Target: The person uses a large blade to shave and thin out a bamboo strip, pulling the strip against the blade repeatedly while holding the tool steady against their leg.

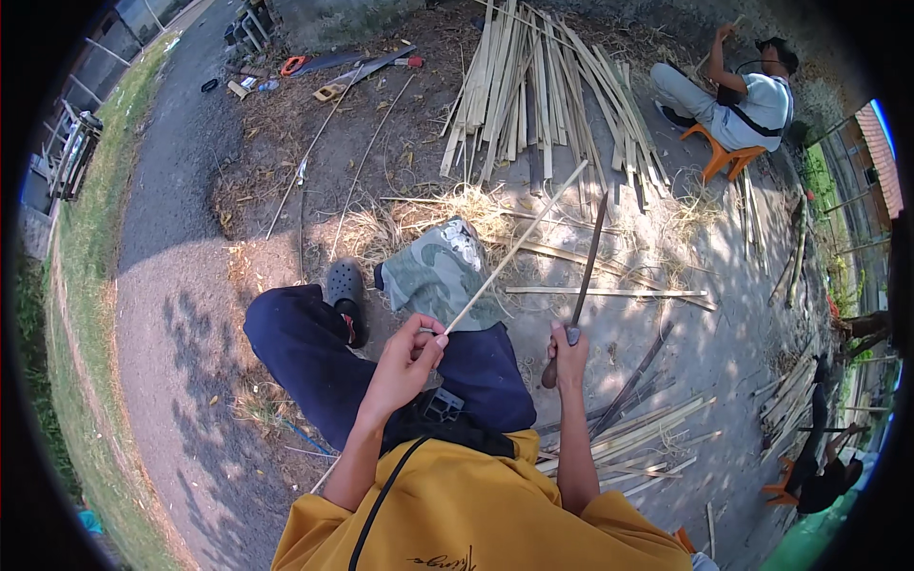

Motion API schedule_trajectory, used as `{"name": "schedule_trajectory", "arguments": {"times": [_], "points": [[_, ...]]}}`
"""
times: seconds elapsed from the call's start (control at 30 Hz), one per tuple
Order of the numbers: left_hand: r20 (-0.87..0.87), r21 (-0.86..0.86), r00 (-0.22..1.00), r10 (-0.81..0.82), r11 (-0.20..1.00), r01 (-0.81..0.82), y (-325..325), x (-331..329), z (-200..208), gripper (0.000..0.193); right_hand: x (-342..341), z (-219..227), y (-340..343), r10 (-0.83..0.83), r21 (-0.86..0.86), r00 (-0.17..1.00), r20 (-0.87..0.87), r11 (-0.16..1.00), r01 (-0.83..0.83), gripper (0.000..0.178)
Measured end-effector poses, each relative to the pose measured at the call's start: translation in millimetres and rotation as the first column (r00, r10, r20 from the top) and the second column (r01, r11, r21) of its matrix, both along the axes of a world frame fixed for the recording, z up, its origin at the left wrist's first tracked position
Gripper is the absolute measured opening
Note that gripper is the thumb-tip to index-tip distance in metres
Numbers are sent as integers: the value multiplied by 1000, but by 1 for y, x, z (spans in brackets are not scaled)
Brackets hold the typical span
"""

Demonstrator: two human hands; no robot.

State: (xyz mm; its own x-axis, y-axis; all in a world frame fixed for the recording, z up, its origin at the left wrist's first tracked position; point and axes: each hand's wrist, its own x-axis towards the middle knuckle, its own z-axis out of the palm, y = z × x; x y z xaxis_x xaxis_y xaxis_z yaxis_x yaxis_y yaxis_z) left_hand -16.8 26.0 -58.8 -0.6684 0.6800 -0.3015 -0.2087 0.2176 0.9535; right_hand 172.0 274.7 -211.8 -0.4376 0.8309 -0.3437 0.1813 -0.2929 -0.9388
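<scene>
My left hand (405,366) pinches the near end of a thin, pale bamboo strip (514,249), which slants up and away to the right. In my right hand (570,357) is a knife (590,257) with a long, dark, narrow blade pointing away from me. Its brown wooden handle shows below my fist. The strip and the blade are apart, their far ends fairly close together. A camouflage cloth (433,271) is draped over my leg, between the two hands and a little beyond them.
A large fan of bamboo strips (533,86) lies ahead, with shavings (476,205) nearer me. More strips (657,428) lie by my right side. Saws (371,67) rest at the far left. One person (757,105) sits on an orange stool (728,157); another (833,485) sits at lower right.
</scene>
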Motion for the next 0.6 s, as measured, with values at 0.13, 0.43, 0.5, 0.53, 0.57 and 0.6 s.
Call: {"name": "schedule_trajectory", "arguments": {"times": [0.13, 0.43, 0.5, 0.53, 0.57, 0.6], "points": [[-35, -16, 998, -60, 998, 60, 4, 6, 5, 11, -27, 65, 7, 71, -13, 963, -261, 997, -77, 22], [-35, -6, 996, -80, 997, 80, 6, 16, 10, 12, -54, 142, -27, 222, 3, 919, -327, 972, -234, 31], [-34, -11, 996, -85, 996, 85, 5, 16, 11, 12, -58, 144, -33, 235, 13, 920, -315, 970, -243, 33], [-35, -16, 995, -90, 996, 89, 4, 16, 11, 12, -59, 144, -35, 247, 24, 920, -305, 968, -252, 34], [-34, -15, 995, -90, 996, 89, 4, 16, 12, 12, -60, 144, -37, 247, 24, 920, -304, 967, -252, 34], [-29, -16, 995, -95, 995, 94, 3, 16, 12, 12, -61, 143, -38, 259, 30, 920, -294, 965, -262, 34]]}}
